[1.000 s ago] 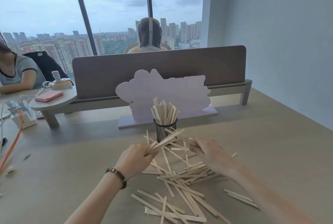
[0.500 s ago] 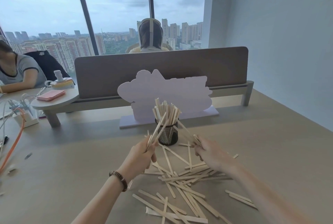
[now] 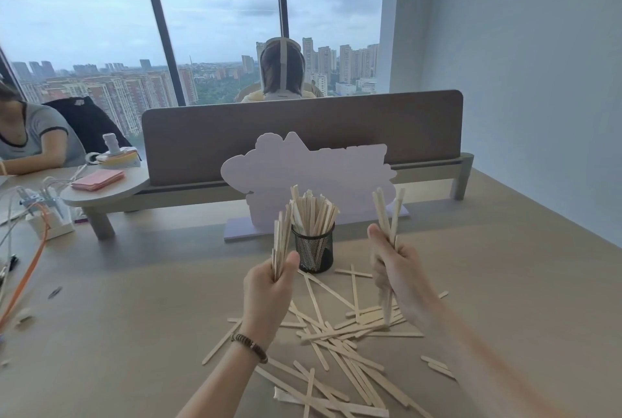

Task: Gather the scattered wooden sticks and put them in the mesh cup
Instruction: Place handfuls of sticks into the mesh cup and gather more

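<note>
- My left hand [image 3: 269, 286] grips a bundle of sticks upright at mid-frame; my right hand [image 3: 397, 269] clutches a few more
- The mesh cup [image 3: 313, 251] between them looks nearly full
- Many scattered sticks [image 3: 340, 350] remain on the table [image 3: 134, 299], lower centre; I judge roughly half left

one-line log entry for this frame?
left hand: holds sticks | right hand: holds sticks | mesh cup: part-filled, upright | table: many loose

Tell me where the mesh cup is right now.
In the head view the mesh cup stands upright on the table near centre, just in front of the white cutout sign, between the raised left hand and right hand.
</note>
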The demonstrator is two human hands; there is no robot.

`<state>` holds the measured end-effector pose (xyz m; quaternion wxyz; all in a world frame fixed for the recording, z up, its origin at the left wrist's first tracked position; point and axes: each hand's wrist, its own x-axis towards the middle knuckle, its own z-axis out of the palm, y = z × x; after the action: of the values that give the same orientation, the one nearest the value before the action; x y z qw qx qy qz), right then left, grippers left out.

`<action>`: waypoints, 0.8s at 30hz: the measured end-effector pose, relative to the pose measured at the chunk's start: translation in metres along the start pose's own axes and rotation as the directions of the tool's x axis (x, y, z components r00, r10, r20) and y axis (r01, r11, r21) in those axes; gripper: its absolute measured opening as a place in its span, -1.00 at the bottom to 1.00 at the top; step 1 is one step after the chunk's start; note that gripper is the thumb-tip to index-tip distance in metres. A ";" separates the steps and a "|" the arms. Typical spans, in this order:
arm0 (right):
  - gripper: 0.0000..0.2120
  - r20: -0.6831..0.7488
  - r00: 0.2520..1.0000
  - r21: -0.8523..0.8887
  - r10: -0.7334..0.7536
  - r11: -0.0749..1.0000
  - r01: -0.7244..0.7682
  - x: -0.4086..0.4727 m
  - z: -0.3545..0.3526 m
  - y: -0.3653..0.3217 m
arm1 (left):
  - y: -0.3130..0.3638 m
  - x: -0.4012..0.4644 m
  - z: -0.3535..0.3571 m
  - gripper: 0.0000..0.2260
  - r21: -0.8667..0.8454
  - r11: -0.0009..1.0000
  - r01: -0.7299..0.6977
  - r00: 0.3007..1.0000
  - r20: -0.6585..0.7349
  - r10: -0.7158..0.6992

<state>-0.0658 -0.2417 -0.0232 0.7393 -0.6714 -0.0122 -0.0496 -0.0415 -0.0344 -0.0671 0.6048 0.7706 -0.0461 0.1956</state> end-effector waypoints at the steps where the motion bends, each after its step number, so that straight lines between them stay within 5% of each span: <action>1: -0.46 0.010 1.000 -0.002 -0.013 1.000 0.013 -0.001 0.002 0.000 | 0.001 -0.002 0.003 -0.44 -0.024 1.000 -0.010 1.000 -0.003 0.010; 15: -0.54 -0.002 0.988 -0.186 -0.154 0.971 0.151 -0.007 0.012 0.029 | -0.003 -0.019 0.021 -0.53 -0.158 0.986 -0.055 0.998 -0.026 0.052; 24: -0.40 -0.023 0.987 -0.178 -0.157 0.973 0.150 -0.001 0.014 0.029 | 0.006 -0.018 0.020 -0.52 -0.270 0.961 -0.052 0.998 -0.040 0.043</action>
<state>-0.0633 -0.2252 -0.0502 0.6714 -0.7298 -0.0460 -0.1200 -0.0547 -0.0580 -0.0714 0.7003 0.6759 -0.0807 0.2148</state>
